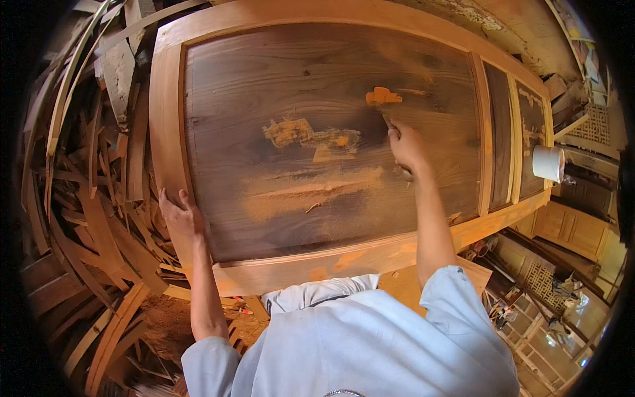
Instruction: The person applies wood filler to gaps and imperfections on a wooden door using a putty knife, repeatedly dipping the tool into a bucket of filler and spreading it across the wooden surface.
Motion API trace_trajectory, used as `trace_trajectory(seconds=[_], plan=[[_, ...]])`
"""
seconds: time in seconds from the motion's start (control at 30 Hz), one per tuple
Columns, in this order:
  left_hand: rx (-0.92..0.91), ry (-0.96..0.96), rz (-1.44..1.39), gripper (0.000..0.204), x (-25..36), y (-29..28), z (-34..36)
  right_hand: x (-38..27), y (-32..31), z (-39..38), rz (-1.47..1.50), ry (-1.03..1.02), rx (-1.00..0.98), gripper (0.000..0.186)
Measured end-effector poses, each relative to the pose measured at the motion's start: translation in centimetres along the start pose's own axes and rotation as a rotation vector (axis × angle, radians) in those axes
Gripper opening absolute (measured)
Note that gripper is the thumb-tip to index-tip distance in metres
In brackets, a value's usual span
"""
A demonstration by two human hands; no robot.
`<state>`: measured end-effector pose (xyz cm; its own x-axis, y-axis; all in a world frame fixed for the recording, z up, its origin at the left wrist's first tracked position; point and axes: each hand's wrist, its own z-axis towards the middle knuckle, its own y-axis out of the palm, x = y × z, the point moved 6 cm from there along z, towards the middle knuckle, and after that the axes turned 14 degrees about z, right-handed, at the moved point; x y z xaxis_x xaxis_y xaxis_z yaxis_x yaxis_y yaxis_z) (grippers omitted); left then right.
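A wooden door panel lies before me, its dark brown board set in a lighter wooden frame. My left hand rests on the frame's left side, fingers apart and holding nothing. Over the board's right half, my right hand is closed round a putty knife; most of the tool is hidden in the fist. Just beyond its blade sits a thick orange patch of filler. Smeared, lighter filler marks the middle of the board. Nearer me lies a streak of orange dust with a small shaving.
A white tub stands at the panel's right end, beside narrower dark inset boards. Scrap wood strips are heaped along the left. A wooden cabinet and lattice pieces are at the right.
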<state>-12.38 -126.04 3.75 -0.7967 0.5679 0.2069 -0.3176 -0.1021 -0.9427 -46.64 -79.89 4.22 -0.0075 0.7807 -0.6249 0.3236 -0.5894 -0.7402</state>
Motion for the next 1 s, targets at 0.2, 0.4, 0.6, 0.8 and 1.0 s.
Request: trace_trajectory(seconds=[0.2, 0.4, 0.6, 0.8, 1.0], plan=[[0.016, 0.018, -0.006, 0.062, 0.0, 0.1, 0.4, -2.2, -1.9, 6.1, -0.062, 0.305, -0.213, 0.038], [0.015, 0.001, 0.002, 0.057, 0.6, 0.2, 0.2, -1.2, -1.2, 6.3, -0.351, 0.095, -0.27, 0.041], [0.048, -0.001, 0.04, 0.057, -0.9, 0.6, 0.2, -4.9, -3.0, 5.3, -0.205, 0.174, -0.481, 0.038], [0.002, 0.0, 0.052, 0.06, -1.0, 0.4, 0.4, -5.0, -1.1, 11.9, -0.366, 0.167, -0.503, 0.041], [-0.044, -0.029, 0.077, 0.061, -1.1, 0.2, 0.2, -3.8, 1.1, 6.2, -0.486, 0.133, -0.576, 0.04]])
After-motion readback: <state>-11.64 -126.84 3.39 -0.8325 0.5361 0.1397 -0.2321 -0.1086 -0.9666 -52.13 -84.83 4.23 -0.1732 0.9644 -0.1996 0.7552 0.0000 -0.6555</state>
